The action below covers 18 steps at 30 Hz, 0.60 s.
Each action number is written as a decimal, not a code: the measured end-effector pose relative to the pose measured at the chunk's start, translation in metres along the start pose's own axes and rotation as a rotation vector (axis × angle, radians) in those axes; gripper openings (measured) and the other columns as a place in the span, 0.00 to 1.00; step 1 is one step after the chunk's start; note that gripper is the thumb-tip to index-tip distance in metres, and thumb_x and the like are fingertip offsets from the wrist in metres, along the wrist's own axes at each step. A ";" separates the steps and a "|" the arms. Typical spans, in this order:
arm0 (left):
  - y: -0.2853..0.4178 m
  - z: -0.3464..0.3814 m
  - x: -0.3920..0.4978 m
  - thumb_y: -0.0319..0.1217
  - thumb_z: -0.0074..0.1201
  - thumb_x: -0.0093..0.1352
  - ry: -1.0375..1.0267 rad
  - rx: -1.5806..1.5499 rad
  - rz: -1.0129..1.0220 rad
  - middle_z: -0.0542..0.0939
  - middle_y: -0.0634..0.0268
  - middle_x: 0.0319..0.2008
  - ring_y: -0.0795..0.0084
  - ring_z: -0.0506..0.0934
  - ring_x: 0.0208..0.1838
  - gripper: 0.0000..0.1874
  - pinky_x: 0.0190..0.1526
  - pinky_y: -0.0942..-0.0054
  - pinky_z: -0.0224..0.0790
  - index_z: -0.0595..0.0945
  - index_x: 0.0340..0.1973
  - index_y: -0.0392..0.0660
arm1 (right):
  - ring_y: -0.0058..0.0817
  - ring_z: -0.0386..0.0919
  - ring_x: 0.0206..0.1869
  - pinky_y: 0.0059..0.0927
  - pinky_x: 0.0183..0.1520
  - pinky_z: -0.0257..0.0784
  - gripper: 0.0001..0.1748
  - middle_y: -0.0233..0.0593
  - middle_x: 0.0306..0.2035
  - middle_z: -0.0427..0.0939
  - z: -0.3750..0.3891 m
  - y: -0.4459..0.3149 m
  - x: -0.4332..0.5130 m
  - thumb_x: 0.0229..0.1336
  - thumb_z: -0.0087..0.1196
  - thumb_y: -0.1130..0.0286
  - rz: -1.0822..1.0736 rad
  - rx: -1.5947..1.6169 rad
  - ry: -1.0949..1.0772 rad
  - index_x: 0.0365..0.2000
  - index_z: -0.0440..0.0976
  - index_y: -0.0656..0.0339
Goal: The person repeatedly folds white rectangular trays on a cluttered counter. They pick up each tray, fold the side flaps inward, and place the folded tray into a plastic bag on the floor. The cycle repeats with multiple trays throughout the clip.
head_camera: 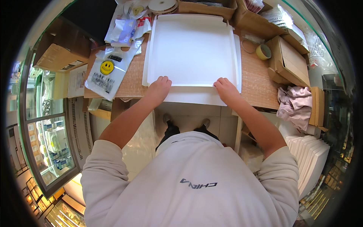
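A large white cardboard blank with narrow flaps along its edges lies on the wooden table. My left hand pinches its near edge at the left corner, fingers curled over the fold. At the right corner of that same edge, my right hand grips in the same way. Underneath is more white card, which sticks out past the table's front edge and at both sides. My fingertips partly hide the near corners.
Plastic bags, one with a smiley face, lie at the left. Ribbon rolls and an open carton stand behind the cardboard. On the right are a tape roll, a brown box, a crumpled cloth and stacked white panels.
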<state>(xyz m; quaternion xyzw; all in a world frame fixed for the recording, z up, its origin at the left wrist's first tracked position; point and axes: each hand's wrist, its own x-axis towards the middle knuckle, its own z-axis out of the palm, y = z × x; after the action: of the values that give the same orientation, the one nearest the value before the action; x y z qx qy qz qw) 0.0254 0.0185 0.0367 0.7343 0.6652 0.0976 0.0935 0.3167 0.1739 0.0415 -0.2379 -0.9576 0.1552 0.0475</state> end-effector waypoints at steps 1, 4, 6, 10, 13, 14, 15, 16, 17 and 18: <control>0.000 0.001 -0.003 0.22 0.49 0.66 -0.008 0.016 0.007 0.74 0.56 0.35 0.55 0.74 0.44 0.01 0.44 0.61 0.71 0.76 0.32 0.40 | 0.41 0.71 0.46 0.35 0.51 0.71 0.13 0.44 0.40 0.73 0.000 0.004 -0.004 0.47 0.50 0.85 -0.047 0.002 0.008 0.37 0.73 0.65; -0.003 0.002 -0.005 0.21 0.49 0.65 -0.039 0.003 0.036 0.73 0.56 0.36 0.55 0.73 0.44 0.03 0.44 0.61 0.71 0.75 0.34 0.39 | 0.42 0.72 0.46 0.35 0.50 0.71 0.14 0.45 0.39 0.74 -0.005 0.011 -0.010 0.47 0.49 0.85 -0.060 0.046 -0.043 0.38 0.73 0.65; -0.007 -0.001 -0.002 0.22 0.50 0.65 -0.132 -0.075 0.022 0.73 0.56 0.36 0.55 0.73 0.44 0.03 0.43 0.61 0.71 0.74 0.34 0.39 | 0.43 0.73 0.45 0.36 0.50 0.71 0.15 0.45 0.39 0.75 -0.009 0.010 -0.011 0.48 0.49 0.85 -0.024 0.127 -0.138 0.39 0.73 0.65; -0.013 -0.009 0.009 0.26 0.53 0.65 -0.168 -0.158 -0.123 0.76 0.53 0.35 0.53 0.75 0.42 0.05 0.43 0.60 0.70 0.74 0.35 0.39 | 0.43 0.74 0.42 0.37 0.48 0.71 0.07 0.45 0.37 0.76 -0.015 0.004 -0.005 0.58 0.54 0.74 0.252 0.291 -0.254 0.37 0.74 0.65; -0.007 -0.011 0.021 0.28 0.54 0.65 -0.073 0.070 -0.206 0.78 0.52 0.34 0.51 0.76 0.41 0.07 0.43 0.59 0.70 0.74 0.34 0.40 | 0.42 0.74 0.42 0.38 0.46 0.71 0.07 0.46 0.37 0.76 -0.020 0.007 0.009 0.56 0.57 0.72 0.330 0.126 -0.205 0.34 0.74 0.64; -0.003 -0.011 0.026 0.29 0.55 0.65 -0.118 0.095 -0.212 0.78 0.52 0.34 0.50 0.77 0.41 0.08 0.43 0.58 0.70 0.74 0.34 0.40 | 0.42 0.74 0.41 0.38 0.45 0.71 0.08 0.46 0.37 0.76 -0.022 0.010 0.015 0.56 0.58 0.71 0.385 0.007 -0.222 0.34 0.74 0.64; 0.002 -0.010 0.031 0.30 0.55 0.64 -0.135 0.143 -0.228 0.78 0.51 0.34 0.49 0.77 0.41 0.08 0.43 0.57 0.70 0.74 0.35 0.40 | 0.42 0.74 0.41 0.38 0.45 0.70 0.09 0.46 0.37 0.76 -0.024 0.012 0.020 0.55 0.59 0.70 0.435 -0.112 -0.237 0.33 0.74 0.64; 0.010 -0.007 0.037 0.31 0.59 0.62 -0.249 0.043 -0.259 0.78 0.51 0.35 0.50 0.77 0.42 0.11 0.42 0.57 0.71 0.74 0.35 0.40 | 0.43 0.74 0.42 0.39 0.45 0.71 0.08 0.46 0.36 0.76 -0.025 0.013 0.024 0.55 0.58 0.70 0.436 -0.027 -0.298 0.33 0.74 0.63; 0.018 -0.004 0.040 0.31 0.59 0.62 -0.242 0.006 -0.213 0.77 0.52 0.35 0.51 0.77 0.42 0.11 0.42 0.57 0.71 0.74 0.35 0.41 | 0.44 0.74 0.42 0.40 0.46 0.71 0.07 0.47 0.36 0.76 -0.026 0.014 0.026 0.55 0.57 0.70 0.436 0.058 -0.351 0.33 0.75 0.62; 0.028 0.000 0.041 0.32 0.59 0.62 -0.236 -0.033 -0.168 0.77 0.53 0.35 0.52 0.77 0.41 0.11 0.42 0.58 0.71 0.74 0.35 0.41 | 0.46 0.74 0.42 0.41 0.46 0.71 0.06 0.47 0.36 0.77 -0.026 0.014 0.026 0.55 0.57 0.70 0.429 0.137 -0.387 0.33 0.75 0.61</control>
<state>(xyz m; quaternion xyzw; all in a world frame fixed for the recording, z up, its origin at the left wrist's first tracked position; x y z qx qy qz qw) 0.0561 0.0562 0.0450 0.6808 0.7071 0.0133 0.1908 0.3042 0.2044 0.0622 -0.3972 -0.8641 0.2682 -0.1538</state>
